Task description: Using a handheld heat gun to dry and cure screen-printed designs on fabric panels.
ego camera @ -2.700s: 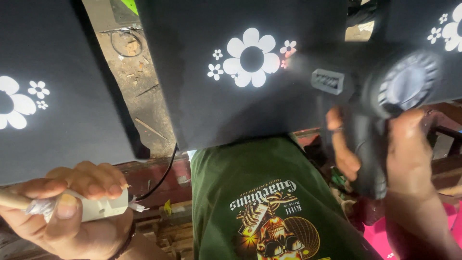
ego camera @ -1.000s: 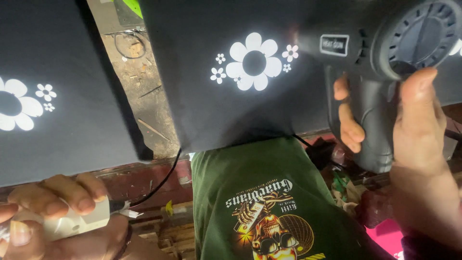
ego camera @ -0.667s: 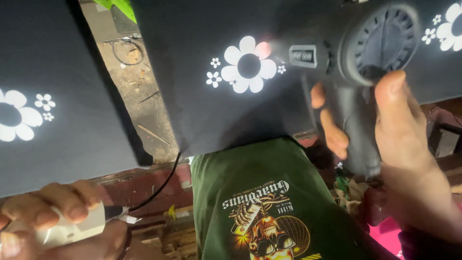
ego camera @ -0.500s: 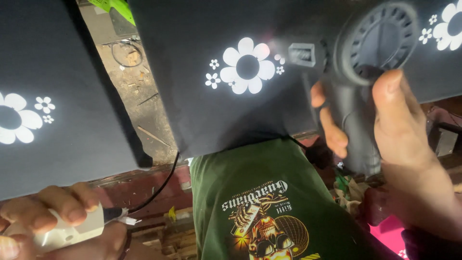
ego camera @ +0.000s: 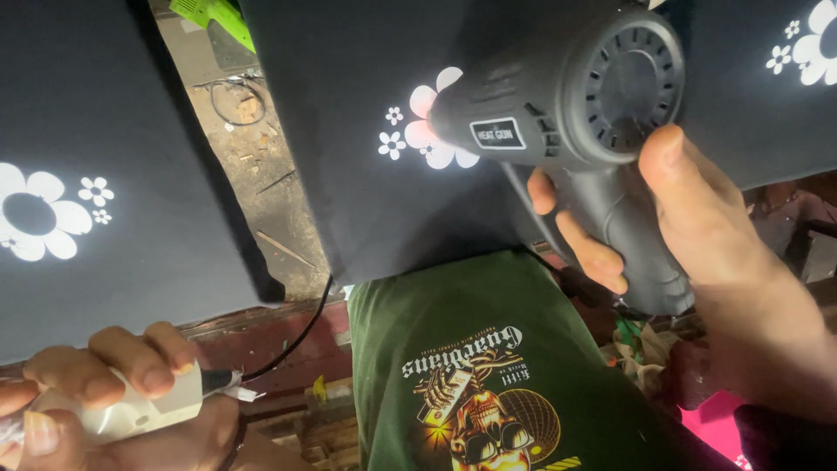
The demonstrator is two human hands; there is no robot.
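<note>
My right hand grips the handle of a dark grey heat gun. Its nozzle points at a white flower print on the middle black fabric panel, and the gun's body covers part of that print. My left hand at the lower left is closed around a small white device with a black cable running from its tip. Below the black panel lies my green shirt with a yellow and orange graphic.
A second black panel with a white flower print hangs at the left, a third at the top right. Between the panels shows dirt ground with wire and debris. A green object sits at the top. Reddish wood lies below.
The heat gun has swung left and closer to the flower print, now covering its right side. My left hand stays low at the left with the white device.
</note>
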